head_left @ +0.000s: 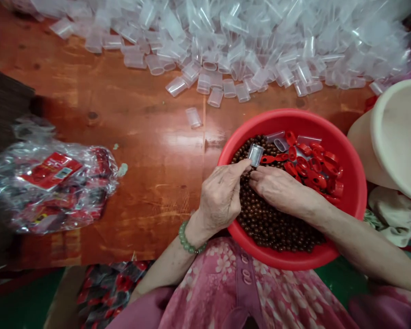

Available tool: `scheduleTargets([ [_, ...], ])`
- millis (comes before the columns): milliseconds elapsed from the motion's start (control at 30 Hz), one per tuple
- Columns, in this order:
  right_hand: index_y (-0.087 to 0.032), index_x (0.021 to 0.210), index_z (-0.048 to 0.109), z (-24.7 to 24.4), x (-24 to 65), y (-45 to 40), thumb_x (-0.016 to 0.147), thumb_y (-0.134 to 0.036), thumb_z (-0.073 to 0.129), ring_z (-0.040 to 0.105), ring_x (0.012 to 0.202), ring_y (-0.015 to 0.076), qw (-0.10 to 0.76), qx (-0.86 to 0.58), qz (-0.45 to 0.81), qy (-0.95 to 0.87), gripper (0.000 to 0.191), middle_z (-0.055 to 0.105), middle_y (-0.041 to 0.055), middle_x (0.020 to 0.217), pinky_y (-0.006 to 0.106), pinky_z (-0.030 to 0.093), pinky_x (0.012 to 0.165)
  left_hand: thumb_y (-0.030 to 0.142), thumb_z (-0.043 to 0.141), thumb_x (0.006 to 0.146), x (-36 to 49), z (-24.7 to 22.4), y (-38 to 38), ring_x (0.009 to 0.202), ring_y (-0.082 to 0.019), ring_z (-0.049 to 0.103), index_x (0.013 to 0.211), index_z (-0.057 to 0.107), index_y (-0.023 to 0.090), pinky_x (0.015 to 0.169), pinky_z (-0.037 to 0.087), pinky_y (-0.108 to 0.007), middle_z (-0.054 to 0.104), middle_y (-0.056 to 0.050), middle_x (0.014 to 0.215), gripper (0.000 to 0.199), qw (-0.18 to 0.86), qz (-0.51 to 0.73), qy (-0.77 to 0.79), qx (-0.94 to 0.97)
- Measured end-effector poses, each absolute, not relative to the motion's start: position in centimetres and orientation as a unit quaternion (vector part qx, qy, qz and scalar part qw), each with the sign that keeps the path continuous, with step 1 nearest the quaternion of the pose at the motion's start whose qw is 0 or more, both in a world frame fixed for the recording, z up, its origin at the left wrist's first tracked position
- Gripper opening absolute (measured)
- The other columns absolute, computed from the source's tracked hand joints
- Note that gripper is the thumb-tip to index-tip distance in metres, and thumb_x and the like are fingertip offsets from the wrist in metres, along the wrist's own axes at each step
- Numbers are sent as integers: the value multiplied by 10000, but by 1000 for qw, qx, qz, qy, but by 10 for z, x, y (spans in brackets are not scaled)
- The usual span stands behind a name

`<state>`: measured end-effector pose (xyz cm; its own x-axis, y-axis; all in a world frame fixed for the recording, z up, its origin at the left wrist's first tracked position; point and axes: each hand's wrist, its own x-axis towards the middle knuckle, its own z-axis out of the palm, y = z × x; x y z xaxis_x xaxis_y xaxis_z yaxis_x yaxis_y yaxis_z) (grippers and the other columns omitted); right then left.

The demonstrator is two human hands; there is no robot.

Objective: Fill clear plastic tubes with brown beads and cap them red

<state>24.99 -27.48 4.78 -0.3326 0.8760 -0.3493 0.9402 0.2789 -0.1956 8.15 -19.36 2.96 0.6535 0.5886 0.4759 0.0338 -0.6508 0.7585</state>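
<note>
My left hand [222, 192] pinches a short clear plastic tube [255, 155] between thumb and fingers, over the left part of a red basin [294, 260]. Brown round beads [281, 228] fill the near and left side of this basin. Just right of the tube, my right hand [281, 186] reaches down to the beads with its fingers drawn together; whatever its fingertips hold is hidden. Red plastic pieces [317, 178], some shaped like rings or caps, lie heaped at the basin's right side. Among them rest a few more clear tubes [281, 145].
A large pile of clear tubes [208, 55] spreads along the back of the wooden table [140, 183]; one loose tube [193, 117] lies nearer. At left sits a plastic bag [55, 183] of red packages. A white bucket [380, 137] stands right of the basin.
</note>
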Motion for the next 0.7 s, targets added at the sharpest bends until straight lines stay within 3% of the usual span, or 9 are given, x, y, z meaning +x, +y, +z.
scheduleTargets([
  [100, -108, 942, 705, 48, 250, -271, 881, -13, 489, 647, 968, 241, 42, 537, -262, 801, 244, 697, 130, 974, 362, 495, 915, 97, 411, 983, 80, 31, -192, 1016, -158, 722, 1299, 613, 168, 941, 567, -296, 767, -77, 1110, 381, 369, 371, 184, 832],
  [233, -138, 873, 717, 44, 258, -267, 813, -1, 535, 664, 849, 184, -72, 538, -395, 741, 236, 709, 59, 863, 286, 497, 804, 131, 386, 1008, 82, 31, -194, 996, -154, 727, 1307, 604, 171, 928, 582, -300, 766, -69, 1100, 372, 381, 378, 199, 820],
  [433, -161, 1006, 757, 49, 270, -265, 879, -229, 677, 697, 892, 143, -275, 504, -551, 606, 165, 759, 22, 959, 251, 508, 881, 190, 383, 1030, 71, 40, -195, 1162, -177, 684, 1404, 514, 178, 1056, 540, -349, 710, -110, 1266, 397, 480, 344, 204, 780],
  [567, -172, 968, 777, 61, 275, -266, 860, -259, 710, 700, 886, 142, -322, 517, -543, 578, 154, 766, 23, 948, 243, 514, 871, 212, 477, 994, 62, 48, -195, 1335, -235, 578, 1487, 417, 210, 1157, 464, -419, 571, -142, 1465, 497, 575, 303, 161, 743],
  [700, -159, 955, 774, 66, 276, -268, 873, -238, 692, 699, 918, 154, -371, 524, -504, 578, 140, 764, 41, 949, 254, 521, 873, 241, 657, 895, 68, 52, -195, 1408, -300, 500, 1524, 371, 148, 1189, 419, -476, 497, -205, 1522, 697, 504, 262, 147, 810],
])
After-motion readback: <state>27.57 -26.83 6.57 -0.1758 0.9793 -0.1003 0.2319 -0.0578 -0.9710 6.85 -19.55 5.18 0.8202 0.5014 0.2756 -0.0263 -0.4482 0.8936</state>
